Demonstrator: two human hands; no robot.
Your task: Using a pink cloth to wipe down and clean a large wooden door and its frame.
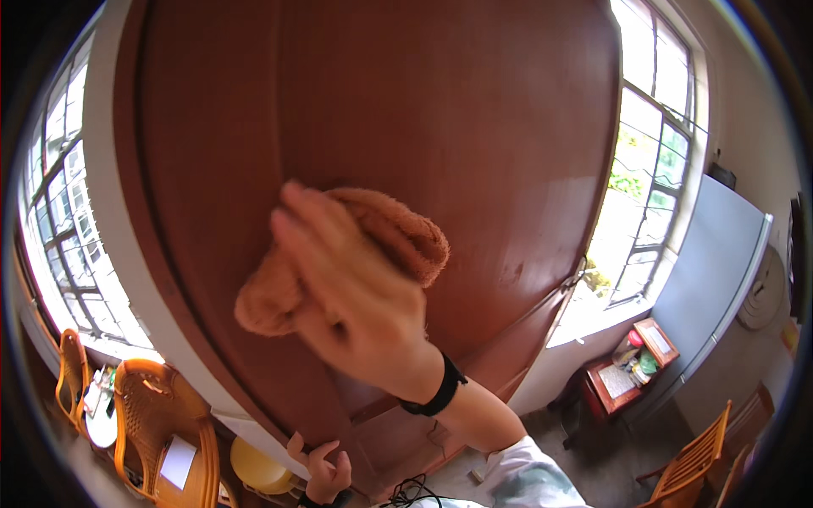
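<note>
A tall reddish-brown door (444, 108) with a glossy surface fills the middle of the view. My right hand (362, 305), with a black band at its wrist, presses a folded orange-brown terry cloth (406, 235) against that surface. Parts of the cloth stick out on both sides of the hand, and the fingers are blurred. Low in the view, my left hand (327, 470) is beside the door's lower left part, its fingers curled and apart with nothing visible in them. Whether it touches the door is hard to tell.
Barred windows (654, 146) flank the door. At left stand rattan chairs (165, 413) and a yellow round-topped stool (257, 467). To the right are a grey refrigerator (705, 267), a small wooden table (613, 381) with jars, and a wooden chair (692, 467). Black cable (416, 492) lies below.
</note>
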